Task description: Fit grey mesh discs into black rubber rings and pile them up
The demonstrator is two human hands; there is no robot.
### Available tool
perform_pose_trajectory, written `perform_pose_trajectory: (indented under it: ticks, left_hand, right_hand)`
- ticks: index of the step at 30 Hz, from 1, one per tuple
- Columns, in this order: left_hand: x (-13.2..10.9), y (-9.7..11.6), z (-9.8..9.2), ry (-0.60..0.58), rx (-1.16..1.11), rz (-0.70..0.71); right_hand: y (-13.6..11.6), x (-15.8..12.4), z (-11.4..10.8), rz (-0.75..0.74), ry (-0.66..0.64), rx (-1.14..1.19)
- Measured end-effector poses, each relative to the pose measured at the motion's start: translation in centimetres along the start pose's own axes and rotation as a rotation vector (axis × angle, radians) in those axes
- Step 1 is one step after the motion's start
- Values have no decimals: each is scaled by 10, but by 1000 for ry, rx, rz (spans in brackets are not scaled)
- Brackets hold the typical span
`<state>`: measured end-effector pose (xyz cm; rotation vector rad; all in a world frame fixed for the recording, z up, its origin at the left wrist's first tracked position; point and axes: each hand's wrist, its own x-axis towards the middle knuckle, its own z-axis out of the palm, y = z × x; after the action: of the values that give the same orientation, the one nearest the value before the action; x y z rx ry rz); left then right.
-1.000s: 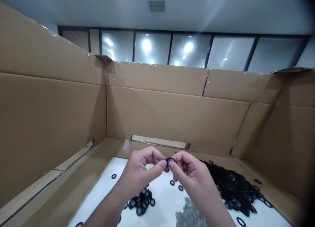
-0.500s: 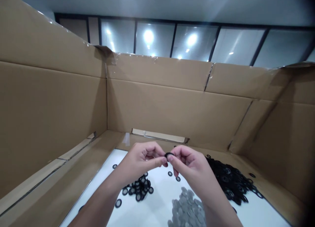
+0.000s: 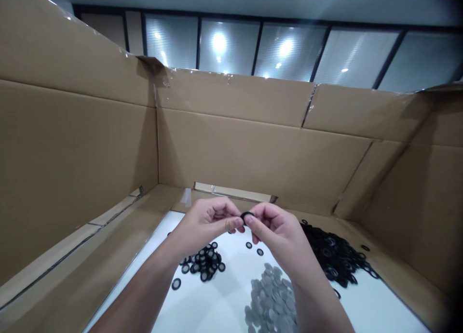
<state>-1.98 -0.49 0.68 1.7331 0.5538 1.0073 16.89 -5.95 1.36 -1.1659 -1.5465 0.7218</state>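
Observation:
Between the fingertips of both hands is a small black ring point(image 3: 246, 214), held above the white surface point(image 3: 206, 306). My left hand point(image 3: 217, 218) pinches its left edge, and my right hand point(image 3: 269, 223) pinches its right edge. Whether a disc sits inside the ring cannot be made out. Below my left hand lies a pile of black rings with grey centres point(image 3: 204, 263). Grey discs point(image 3: 271, 299) are heaped beside my right forearm. A large heap of black rings point(image 3: 331, 253) lies to the right of my right hand.
Tall cardboard walls point(image 3: 231, 145) stand at the left, back and right. Two loose grey-centred rings point(image 3: 260, 252) lie just below my hands. A single black ring point(image 3: 365, 247) rests near the right wall. Windows point(image 3: 227, 44) show beyond the back wall.
The view has tilted slightly, so the scene sits a little higher in the frame. Both hands keep their pinch on the black ring.

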Motion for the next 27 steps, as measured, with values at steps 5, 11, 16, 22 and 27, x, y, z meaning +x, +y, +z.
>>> perform_pose_trajectory:
  ticks: [5, 11, 16, 22, 27]
  left_hand:
    - [2, -1, 9, 69, -34, 56]
    - [2, 3, 16, 59, -164, 81]
    - [0, 5, 7, 67, -118, 44]
    - [0, 2, 5, 76, 12, 74]
    - [1, -6, 16, 153, 3, 119]
  right_hand:
    - [6, 4, 7, -55, 103, 104]
    - [10, 4, 9, -78, 90, 196]
    - [6, 1, 6, -61, 30, 84]
    - [-2, -3, 6, -39, 11, -77]
    - [-9, -8, 1, -21, 20, -184]
